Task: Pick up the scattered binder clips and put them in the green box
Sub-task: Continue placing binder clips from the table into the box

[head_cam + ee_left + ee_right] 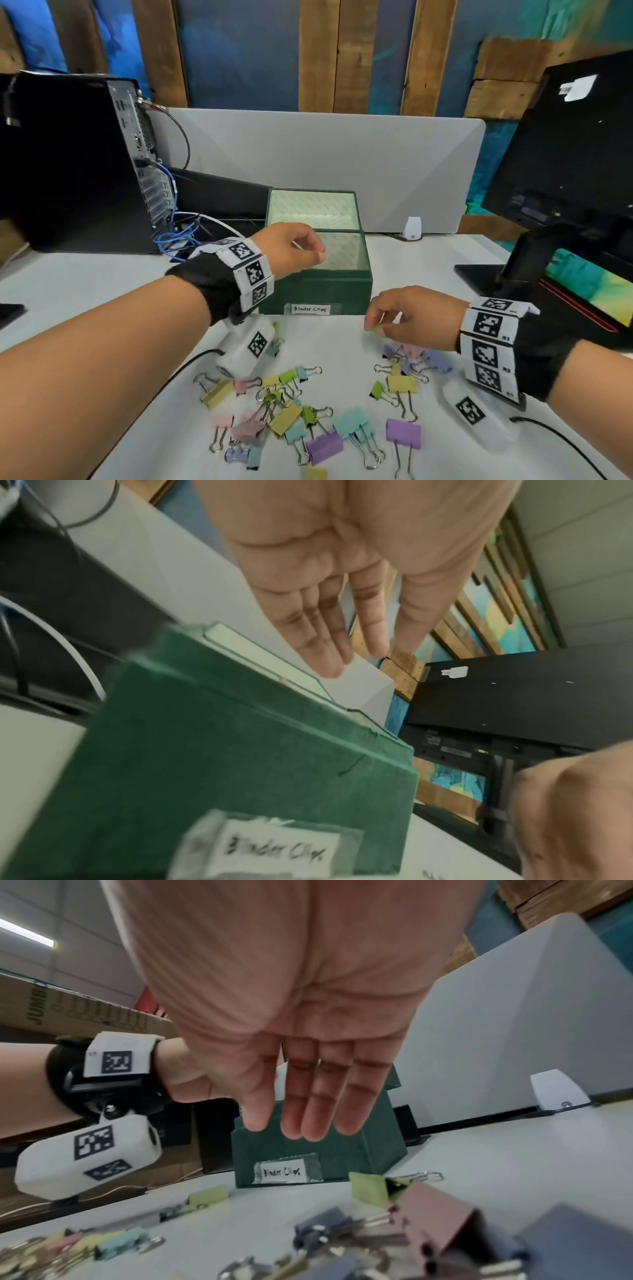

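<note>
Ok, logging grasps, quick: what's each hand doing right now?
Left hand: open, empty, above the green box.
Right hand: open, empty, above the binder clips.

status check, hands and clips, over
Left hand open above green box. Right hand open, low over binder clips scattered on table. Nothing blocking box.
</note>
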